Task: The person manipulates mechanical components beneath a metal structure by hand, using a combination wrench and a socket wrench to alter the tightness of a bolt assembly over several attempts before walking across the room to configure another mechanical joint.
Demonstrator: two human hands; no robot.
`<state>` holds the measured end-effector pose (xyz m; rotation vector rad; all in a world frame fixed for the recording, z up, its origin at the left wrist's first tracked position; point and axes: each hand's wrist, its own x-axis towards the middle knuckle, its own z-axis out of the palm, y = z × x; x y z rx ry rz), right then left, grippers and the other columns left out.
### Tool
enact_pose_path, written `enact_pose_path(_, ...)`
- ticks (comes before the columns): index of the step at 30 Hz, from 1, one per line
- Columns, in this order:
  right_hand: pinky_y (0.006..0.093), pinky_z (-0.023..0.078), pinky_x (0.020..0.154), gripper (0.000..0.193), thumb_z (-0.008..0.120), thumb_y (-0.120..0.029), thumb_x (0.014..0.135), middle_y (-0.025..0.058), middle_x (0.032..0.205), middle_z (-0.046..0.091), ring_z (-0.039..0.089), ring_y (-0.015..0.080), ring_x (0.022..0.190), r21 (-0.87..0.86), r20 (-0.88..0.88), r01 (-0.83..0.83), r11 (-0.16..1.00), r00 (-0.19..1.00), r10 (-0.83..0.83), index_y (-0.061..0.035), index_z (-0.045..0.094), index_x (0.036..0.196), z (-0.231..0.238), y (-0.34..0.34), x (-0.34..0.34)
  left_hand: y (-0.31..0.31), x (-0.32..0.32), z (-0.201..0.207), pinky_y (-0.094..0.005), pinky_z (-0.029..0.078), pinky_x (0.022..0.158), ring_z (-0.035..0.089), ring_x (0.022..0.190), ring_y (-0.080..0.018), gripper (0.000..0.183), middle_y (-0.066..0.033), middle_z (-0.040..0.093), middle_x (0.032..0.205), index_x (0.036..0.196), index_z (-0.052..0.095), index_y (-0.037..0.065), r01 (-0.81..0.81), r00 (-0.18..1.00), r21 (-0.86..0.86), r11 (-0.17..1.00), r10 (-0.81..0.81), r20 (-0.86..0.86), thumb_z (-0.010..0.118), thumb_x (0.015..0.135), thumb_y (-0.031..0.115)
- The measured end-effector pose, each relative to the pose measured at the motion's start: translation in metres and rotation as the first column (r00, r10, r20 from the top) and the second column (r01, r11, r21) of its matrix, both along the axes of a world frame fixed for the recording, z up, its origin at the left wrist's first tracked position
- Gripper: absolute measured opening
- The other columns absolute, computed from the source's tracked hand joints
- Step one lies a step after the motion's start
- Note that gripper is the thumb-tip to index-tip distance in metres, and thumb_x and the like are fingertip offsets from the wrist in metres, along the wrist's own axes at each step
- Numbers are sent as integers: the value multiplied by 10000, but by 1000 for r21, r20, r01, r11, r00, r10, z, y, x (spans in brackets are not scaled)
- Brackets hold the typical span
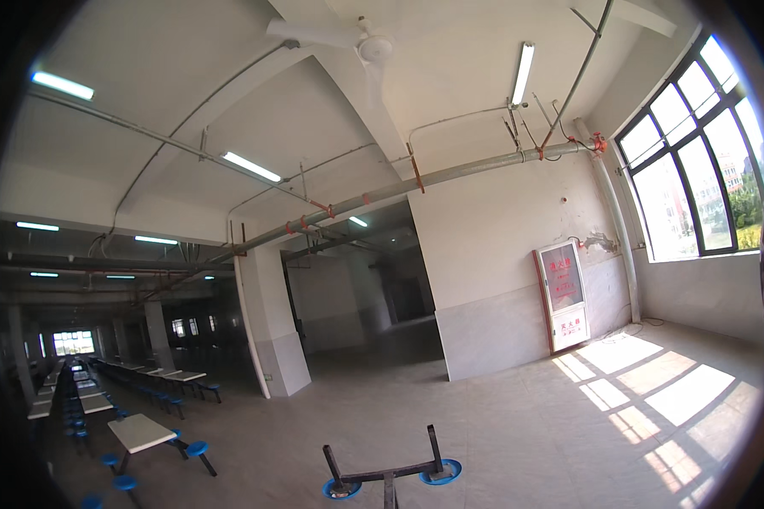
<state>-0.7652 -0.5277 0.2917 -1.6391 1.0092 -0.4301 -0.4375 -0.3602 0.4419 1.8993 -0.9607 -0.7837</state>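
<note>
Head view: a large, dim hall is shown, its straight edges bent by the fisheye lens. A dark metal seat frame [389, 475] is seen at the lower edge, right of centre, on the grey floor [518, 441]; two round blue seats [456, 469] are carried at its ends, with a dark post standing up by each. Neither hand is shown, so whether the fingers are spread or pressed together cannot be told. To the left, a pale table [143, 433] is ringed by blue stools [197, 448], with more rows placed behind. To the right, a red-and-white cabinet [562, 293] is set against the wall [501, 297], and sunlight is cast through a window [692, 174]. A white fan [375, 49] is mounted overhead.
</note>
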Motion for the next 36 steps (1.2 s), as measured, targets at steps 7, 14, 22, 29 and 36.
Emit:
enact_pose_path(7, 434, 465, 624, 240, 521, -140, 871, 112, 882, 628, 546, 269, 710, 17, 17, -34, 999, 999, 34, -47, 627, 1064, -6, -14, -5, -44, -12, 44, -309, 342, 447, 457, 491, -155, 428, -29, 459, 576, 781, 553, 59, 111, 992, -163, 980, -99, 80, 552, 870, 477)
enact_pose_path(14, 435, 461, 588, 241, 541, -129, 864, 107, 869, 620, 528, 263, 672, 89, 34, 47, 995, 998, -50, -41, 624, 1073, -20, 0, -25, -23, -46, 46, -316, 359, 459, 477, 509, -166, 435, -41, 474, 590, 804, 565, 46, 115, 988, -180, 977, -93, 126, 548, 869, 476)
enact_pose_path(22, 435, 457, 547, 246, 564, -116, 857, 100, 854, 612, 508, 256, 629, 226, -35, 126, 966, 992, -121, -36, 619, 1083, -59, 8, -68, 34, -66, -40, -325, 377, 473, 501, 530, -179, 446, -56, 490, 605, 831, 579, 33, -122, 992, 23, 992, 123, -19, 544, 868, 476)
enact_pose_path(29, 435, 453, 511, 254, 584, -105, 850, 94, 841, 605, 490, 249, 591, 327, -42, 297, 897, 953, -300, -30, 615, 1092, -168, 52, -138, 121, -96, -176, -332, 394, 485, 521, 548, -190, 458, -68, 504, 619, 854, 591, 20, -24, 929, 542, 840, 219, -297, 540, 867, 475)
enact_pose_path(36, 304, 493, 489, 322, 595, -296, 861, 67, 599, 564, 571, 150, 526, 167, -236, 321, 932, 931, -278, 26, 597, 875, -53, 41, -203, 196, -155, -252, -339, 410, 497, 542, 566, -201, 471, -81, 519, 632, 877, 603, 8, 360, 863, 800, 479, 155, -481, 536, 866, 475)
